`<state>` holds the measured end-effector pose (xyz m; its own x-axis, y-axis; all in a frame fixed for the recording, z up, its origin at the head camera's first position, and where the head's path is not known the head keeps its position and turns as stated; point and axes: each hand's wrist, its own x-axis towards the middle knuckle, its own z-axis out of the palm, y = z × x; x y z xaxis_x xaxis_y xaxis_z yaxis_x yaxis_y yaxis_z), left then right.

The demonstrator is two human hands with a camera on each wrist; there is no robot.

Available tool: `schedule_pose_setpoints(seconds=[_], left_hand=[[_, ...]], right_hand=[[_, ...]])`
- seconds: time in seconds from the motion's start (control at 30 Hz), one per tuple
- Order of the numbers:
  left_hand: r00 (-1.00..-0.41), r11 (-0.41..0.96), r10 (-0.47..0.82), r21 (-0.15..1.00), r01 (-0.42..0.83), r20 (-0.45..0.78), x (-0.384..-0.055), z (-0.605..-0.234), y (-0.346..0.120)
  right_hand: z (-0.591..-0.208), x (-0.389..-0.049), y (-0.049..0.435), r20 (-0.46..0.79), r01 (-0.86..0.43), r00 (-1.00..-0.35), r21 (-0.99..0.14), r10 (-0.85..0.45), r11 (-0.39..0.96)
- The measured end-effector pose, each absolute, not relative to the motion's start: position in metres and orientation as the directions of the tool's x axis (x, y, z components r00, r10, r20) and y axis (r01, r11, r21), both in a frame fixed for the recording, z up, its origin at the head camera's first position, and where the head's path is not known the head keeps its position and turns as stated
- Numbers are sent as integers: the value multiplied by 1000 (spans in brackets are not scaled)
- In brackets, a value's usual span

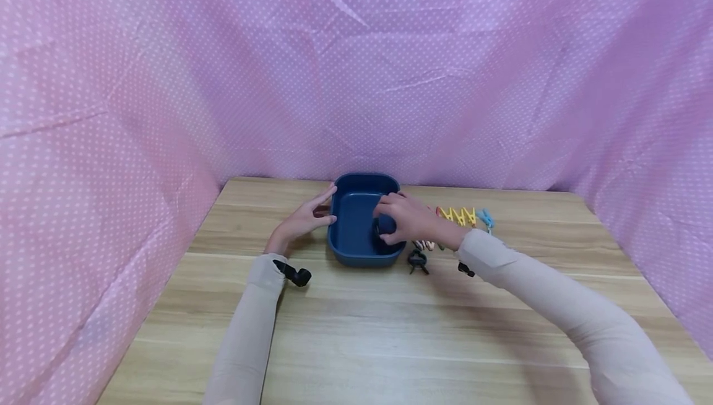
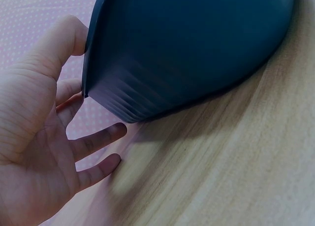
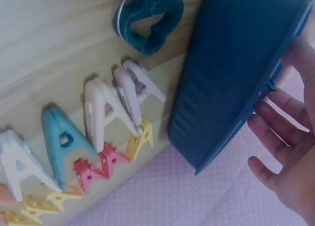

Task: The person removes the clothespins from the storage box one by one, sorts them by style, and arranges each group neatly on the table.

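Note:
A dark blue rectangular basin (image 1: 356,259) stands on the wooden table. My left hand (image 1: 303,219) rests against its left side, fingers spread and thumb at the rim; the left wrist view shows these fingers (image 2: 98,141) outside the wall. Over the basin's right part, my right hand (image 1: 409,216) curls its fingers and thumb around a dark clip (image 1: 376,226), mostly hidden by the hand. Just a small teal end of that clip (image 3: 271,84) shows past the rim in the right wrist view. Another dark teal clip (image 1: 417,260) with a wire spring lies right of the basin.
Beside the basin on the right lie rows of clothespins: yellow ones (image 1: 459,215), a blue one (image 1: 486,218), white ones (image 3: 101,113), pink ones (image 3: 113,159) and a teal one (image 3: 64,142). A pink dotted curtain (image 1: 356,83) hangs behind the table.

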<state>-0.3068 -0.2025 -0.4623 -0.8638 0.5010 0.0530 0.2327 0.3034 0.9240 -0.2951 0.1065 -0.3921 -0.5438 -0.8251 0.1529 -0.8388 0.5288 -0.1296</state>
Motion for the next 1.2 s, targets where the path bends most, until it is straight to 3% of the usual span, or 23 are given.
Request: schedule_pose_setpoints(seconds=[0.43,0.97,1.2], left_hand=[[-865,300,501,929,216,39,-305,-463,-201],[-872,304,489,933,194,22,-305,-461,-201],[-874,313,486,929,196,21,-306,-461,-201]], right_hand=[[-376,-282,139,310,-820,-572,-216,-760,529],[-373,-277,180,380,-802,-597,-251,-707,542],[-374,-275,191,421,-828,-559,-228,-715,513]])
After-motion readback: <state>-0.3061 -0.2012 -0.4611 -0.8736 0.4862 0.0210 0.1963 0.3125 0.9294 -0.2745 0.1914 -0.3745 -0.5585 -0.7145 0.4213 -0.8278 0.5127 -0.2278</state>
